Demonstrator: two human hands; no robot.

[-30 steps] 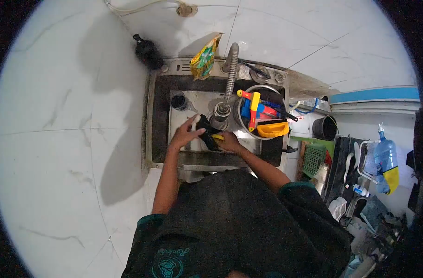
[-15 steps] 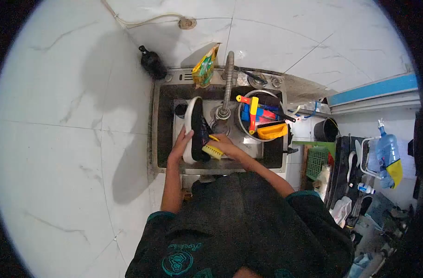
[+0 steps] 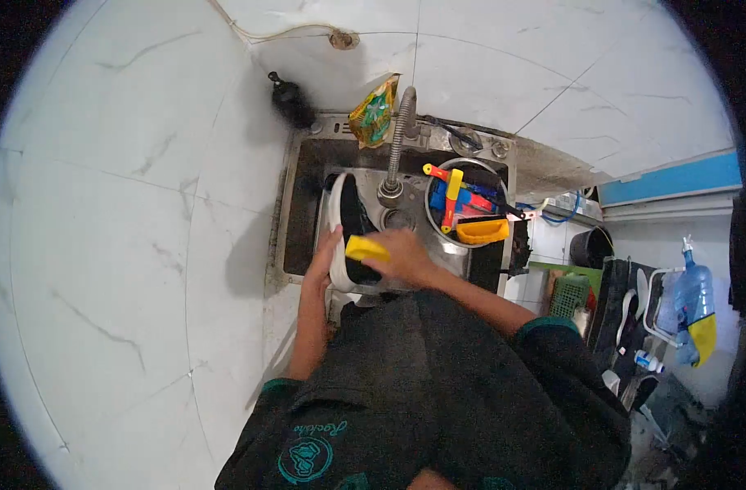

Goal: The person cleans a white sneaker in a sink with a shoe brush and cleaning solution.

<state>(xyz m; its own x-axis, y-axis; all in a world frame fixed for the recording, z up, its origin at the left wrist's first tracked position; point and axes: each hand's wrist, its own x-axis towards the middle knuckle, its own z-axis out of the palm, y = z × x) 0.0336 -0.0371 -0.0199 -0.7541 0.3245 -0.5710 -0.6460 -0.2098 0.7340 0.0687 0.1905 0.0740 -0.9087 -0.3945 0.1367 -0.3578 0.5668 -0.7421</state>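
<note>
A black shoe [image 3: 352, 214] with a white sole lies lengthwise over the left side of the steel sink [image 3: 285, 212]. My left hand [image 3: 322, 260] grips the shoe along its white sole near the close end. In my right hand [image 3: 406, 255] is a yellow scrub brush [image 3: 366, 248], held against the black upper of the shoe. My fingers cover part of the brush, and its bristles are hidden from this angle.
A round basin [image 3: 433, 216] with several brushes stands at the sink's right. The flexible faucet [image 3: 401, 135] rises behind the shoe. Along the back edge are a yellow-green pouch [image 3: 374, 113] and a dark bottle [image 3: 290, 100]. A blue spray bottle [image 3: 694, 286] hangs at right.
The brush has turned over and moved up and left on the shoe, so its yellow back shows instead of its bristles. The camera view has shifted slightly.
</note>
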